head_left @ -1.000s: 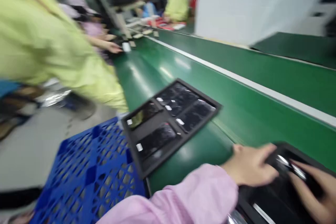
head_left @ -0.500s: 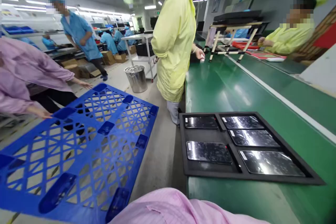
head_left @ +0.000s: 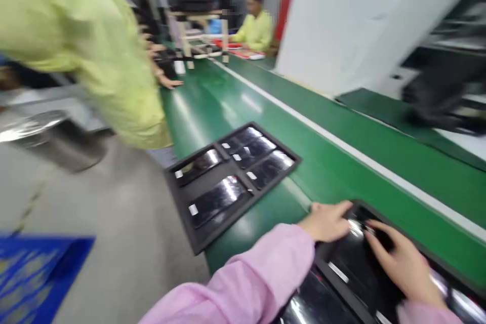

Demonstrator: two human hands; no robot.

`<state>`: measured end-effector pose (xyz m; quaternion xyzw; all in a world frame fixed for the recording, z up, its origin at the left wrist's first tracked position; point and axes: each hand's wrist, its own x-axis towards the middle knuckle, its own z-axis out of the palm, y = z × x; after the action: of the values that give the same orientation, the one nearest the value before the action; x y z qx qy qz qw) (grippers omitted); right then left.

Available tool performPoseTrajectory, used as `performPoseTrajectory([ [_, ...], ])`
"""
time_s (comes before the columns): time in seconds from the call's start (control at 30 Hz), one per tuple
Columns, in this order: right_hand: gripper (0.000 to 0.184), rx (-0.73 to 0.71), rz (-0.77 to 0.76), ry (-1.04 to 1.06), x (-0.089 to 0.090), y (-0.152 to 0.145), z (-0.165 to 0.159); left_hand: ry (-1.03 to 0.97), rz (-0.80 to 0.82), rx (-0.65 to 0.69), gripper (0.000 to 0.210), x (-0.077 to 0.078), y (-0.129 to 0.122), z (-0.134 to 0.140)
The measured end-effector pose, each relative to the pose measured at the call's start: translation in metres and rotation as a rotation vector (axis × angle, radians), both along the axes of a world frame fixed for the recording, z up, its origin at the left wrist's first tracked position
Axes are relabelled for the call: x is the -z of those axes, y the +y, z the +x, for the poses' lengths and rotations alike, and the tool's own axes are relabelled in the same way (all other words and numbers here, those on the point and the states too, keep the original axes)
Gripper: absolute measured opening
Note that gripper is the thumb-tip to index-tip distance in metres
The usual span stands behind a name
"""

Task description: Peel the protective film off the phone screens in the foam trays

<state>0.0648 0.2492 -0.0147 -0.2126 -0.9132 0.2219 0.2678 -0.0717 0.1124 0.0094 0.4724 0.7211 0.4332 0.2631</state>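
My left hand (head_left: 327,220) reaches from a pink sleeve to the far end of a glossy black screen panel (head_left: 351,255), its fingers stretched out and slightly apart. Over the same panel, my right hand (head_left: 406,260) has thumb and forefinger brought together near its top edge; what lies between the tips is too small and blurred to make out. This panel carries a white label and sits in a near black foam tray (head_left: 343,291). Another screen panel (head_left: 315,301) lies beside it, partly under my left sleeve. More panels show at the lower right.
A second black foam tray (head_left: 233,210) with several labelled screen panels lies farther along the green bench (head_left: 261,223). Left of it stands a co-worker in yellow (head_left: 114,61). A blue plastic pallet (head_left: 38,273) and metal bin (head_left: 56,139) are at the left.
The view has swung right. Both my hands and the nearer tray have come into sight. The far tray now sits more to the left, and the pallet is mostly out of frame.
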Motion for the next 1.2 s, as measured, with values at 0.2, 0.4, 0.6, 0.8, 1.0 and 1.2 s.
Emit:
performPoseTrajectory([
  [0.2, 0.02, 0.175, -0.019, -0.112, 0.014, -0.002, 0.026, -0.084, -0.001, 0.105, 0.056, 0.043, 0.021, 0.0],
  [0.4, 0.011, 0.16, -0.078, -0.131, 0.011, -0.008, 0.029, -0.128, -0.041, 0.105, 0.061, 0.048, 0.017, 0.001],
  [0.6, 0.007, 0.085, -0.034, -0.118, -0.002, -0.01, 0.039, -0.13, -0.084, 0.089, 0.061, 0.046, 0.015, 0.001],
  [0.8, 0.009, 0.077, -0.042, -0.173, -0.001, -0.01, 0.037, -0.103, -0.056, 0.1, 0.06, 0.049, 0.015, 0.001],
  [1.0, 0.04, 0.098, 0.019, -0.137, 0.003, -0.012, 0.031, -0.159, 0.092, 0.088, 0.045, 0.052, 0.016, -0.001],
  [1.2, 0.032, 0.107, 0.04, 0.182, -0.016, -0.02, 0.03, -0.293, 0.344, -0.041, 0.033, 0.055, 0.014, 0.001],
])
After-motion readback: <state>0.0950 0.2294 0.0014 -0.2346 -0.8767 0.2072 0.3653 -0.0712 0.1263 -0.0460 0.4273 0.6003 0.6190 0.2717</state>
